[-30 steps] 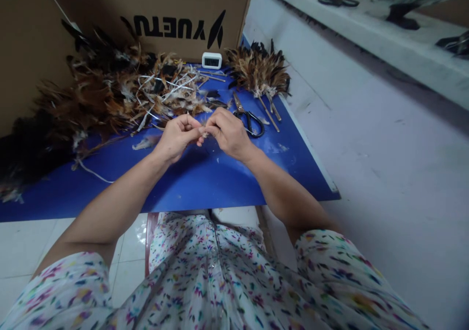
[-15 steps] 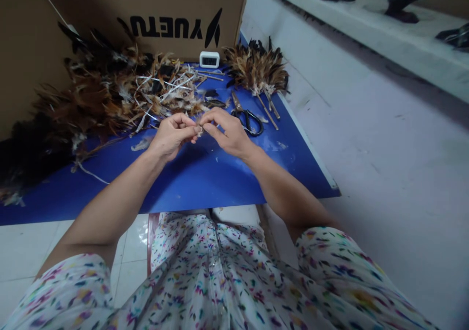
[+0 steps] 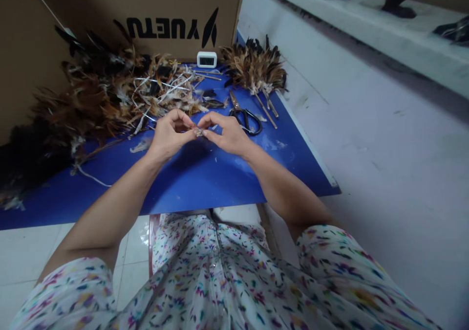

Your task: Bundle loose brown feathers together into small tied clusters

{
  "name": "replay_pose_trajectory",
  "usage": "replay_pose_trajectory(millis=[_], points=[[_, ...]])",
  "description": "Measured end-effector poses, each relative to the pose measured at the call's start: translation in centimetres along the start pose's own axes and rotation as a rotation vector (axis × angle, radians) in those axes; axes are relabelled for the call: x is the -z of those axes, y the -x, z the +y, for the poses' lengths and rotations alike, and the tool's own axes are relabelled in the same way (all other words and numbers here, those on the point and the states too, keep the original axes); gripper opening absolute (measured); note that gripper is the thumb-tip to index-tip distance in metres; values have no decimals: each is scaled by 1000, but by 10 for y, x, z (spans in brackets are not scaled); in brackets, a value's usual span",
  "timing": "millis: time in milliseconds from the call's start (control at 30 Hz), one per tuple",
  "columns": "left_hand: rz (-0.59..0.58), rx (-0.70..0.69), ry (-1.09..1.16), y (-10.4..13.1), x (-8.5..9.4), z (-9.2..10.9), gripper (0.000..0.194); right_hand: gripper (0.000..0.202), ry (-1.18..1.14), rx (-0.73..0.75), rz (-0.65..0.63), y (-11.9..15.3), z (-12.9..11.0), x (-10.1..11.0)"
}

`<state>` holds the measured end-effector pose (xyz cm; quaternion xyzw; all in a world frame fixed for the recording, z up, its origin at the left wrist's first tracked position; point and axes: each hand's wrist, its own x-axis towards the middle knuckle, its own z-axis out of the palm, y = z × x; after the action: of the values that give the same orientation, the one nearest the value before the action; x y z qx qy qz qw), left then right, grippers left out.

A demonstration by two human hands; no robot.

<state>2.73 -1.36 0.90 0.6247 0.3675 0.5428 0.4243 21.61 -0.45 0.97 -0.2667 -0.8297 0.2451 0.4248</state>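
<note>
Above the blue table [image 3: 205, 183], my left hand [image 3: 171, 133] and my right hand [image 3: 225, 133] meet at their fingertips. Both are closed in a pinch on a small pale, fluffy piece [image 3: 198, 132], perhaps the base of a feather; its exact shape is too small to tell. Scissors with black handles [image 3: 246, 120] lie just beyond my right hand. A large heap of brown and black feathers [image 3: 98, 95] spreads behind and left of my left hand, with white strips on it.
Feather bundles on thin sticks [image 3: 254, 68] lie at the back right. A small white digital clock [image 3: 207, 59] stands before a cardboard box [image 3: 161, 7]. A wall [image 3: 366, 124] borders the table's right side, with a ledge [image 3: 351, 14] above.
The fingers of both hands have shifted slightly around the small piece, and my left hand's lower fingers are now more hidden. The whole view has moved a little.
</note>
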Motion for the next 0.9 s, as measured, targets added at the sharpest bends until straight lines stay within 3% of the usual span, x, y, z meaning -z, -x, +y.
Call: replay_pose_trajectory(millis=[167,433,700,900], points=[[49,-80,-83,2,-2,0,47,11,-36,-61,13,0,-2,-2],[112,-12,-123,7,-9,12,45,13,-87,-164,74,-1,3,-11],[136,-32,-119,6,-7,0,44,17,-173,-216,111,-4,1,-7],[155,-49,-111,8,-10,3,43,20,-189,-295,124,-4,1,-7]])
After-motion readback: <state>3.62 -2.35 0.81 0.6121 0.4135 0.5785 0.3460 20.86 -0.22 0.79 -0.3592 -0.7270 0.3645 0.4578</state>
